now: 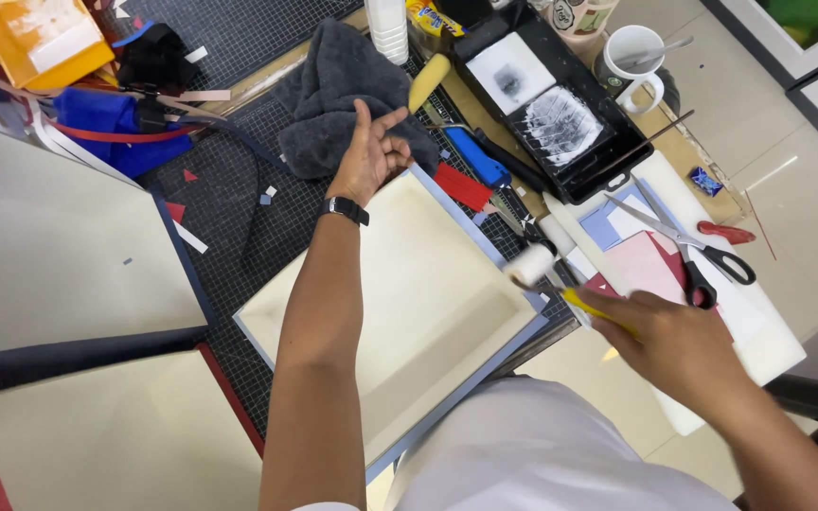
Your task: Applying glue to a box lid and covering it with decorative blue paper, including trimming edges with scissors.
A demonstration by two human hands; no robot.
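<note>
Cluttered cutting mat (239, 237): right hand (679, 345) fingers seemingly clasp paint roller (530, 265); left hand (369, 156) spread, empty

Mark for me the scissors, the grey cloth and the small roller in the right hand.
scissors (684, 238): head view, on the blades near the pivot.
grey cloth (333, 85): head view, on its folded middle.
small roller (530, 265): head view, on the white roller head.

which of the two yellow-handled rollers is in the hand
The small white foam roller, held by the right hand; the other roller lies untouched by the grey cloth.
</note>
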